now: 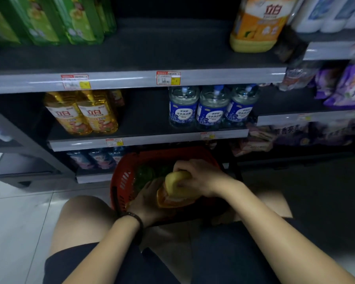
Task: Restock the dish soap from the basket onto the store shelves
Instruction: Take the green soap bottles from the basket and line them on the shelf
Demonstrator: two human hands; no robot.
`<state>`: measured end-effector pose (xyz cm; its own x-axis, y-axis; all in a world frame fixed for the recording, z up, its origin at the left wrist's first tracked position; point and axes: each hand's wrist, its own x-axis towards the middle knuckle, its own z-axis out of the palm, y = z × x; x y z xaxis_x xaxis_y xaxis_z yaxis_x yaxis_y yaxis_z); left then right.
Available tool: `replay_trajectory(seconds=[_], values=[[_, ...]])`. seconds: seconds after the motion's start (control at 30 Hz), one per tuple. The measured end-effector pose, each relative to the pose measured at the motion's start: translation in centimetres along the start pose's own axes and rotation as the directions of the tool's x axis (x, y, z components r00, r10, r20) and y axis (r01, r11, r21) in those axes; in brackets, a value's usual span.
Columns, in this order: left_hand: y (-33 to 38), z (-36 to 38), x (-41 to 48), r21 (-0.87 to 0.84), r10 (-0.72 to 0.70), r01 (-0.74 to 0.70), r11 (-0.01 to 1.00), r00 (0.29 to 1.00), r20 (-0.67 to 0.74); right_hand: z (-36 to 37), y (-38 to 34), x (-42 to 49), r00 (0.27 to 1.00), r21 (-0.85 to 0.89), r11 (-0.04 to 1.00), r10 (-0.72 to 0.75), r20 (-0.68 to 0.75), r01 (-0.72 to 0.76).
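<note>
Red plastic basket [122, 181]: slotted walls, rounded rim. Just above its rim, dish soap bottle [172, 198]: glossy orange body, flattened shape, blunt yellow end up, tilted. Right hand [201, 177] clamped over that yellow end, fingers curled round it. Left hand [147, 199] gripping the orange body from the basket's left side, dark band at the wrist. Green bottles [146, 175], glossy, deeper in the basket. Dark flat shelves [143, 58] above the basket, grey front strips.
</note>
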<state>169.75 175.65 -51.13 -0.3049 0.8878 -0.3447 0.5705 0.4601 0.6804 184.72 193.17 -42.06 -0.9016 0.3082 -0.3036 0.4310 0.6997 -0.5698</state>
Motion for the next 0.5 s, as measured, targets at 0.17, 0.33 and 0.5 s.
replay_trajectory(seconds=[0.17,0.33,0.5], values=[[5.1,-1.6,-1.1,-0.292,0.032,-0.116,0.949,0.961,-0.275,-5.7,-4.7,-1.7,0.972,-0.024,0.984,-0.181,-0.147,0.179],[8.7,-4.7,-2.6,-0.519,0.039,-0.229,0.823,0.936,-0.351,-11.2,-8.6,-2.5,0.937,-0.13,0.976,-0.205,-0.284,0.174],[10.7,-6.8,-3.9,-0.699,-0.075,-0.222,0.68,0.927,-0.368,-15.1,-7.3,-5.4,0.689,-0.114,0.971,-0.228,-0.688,0.208]])
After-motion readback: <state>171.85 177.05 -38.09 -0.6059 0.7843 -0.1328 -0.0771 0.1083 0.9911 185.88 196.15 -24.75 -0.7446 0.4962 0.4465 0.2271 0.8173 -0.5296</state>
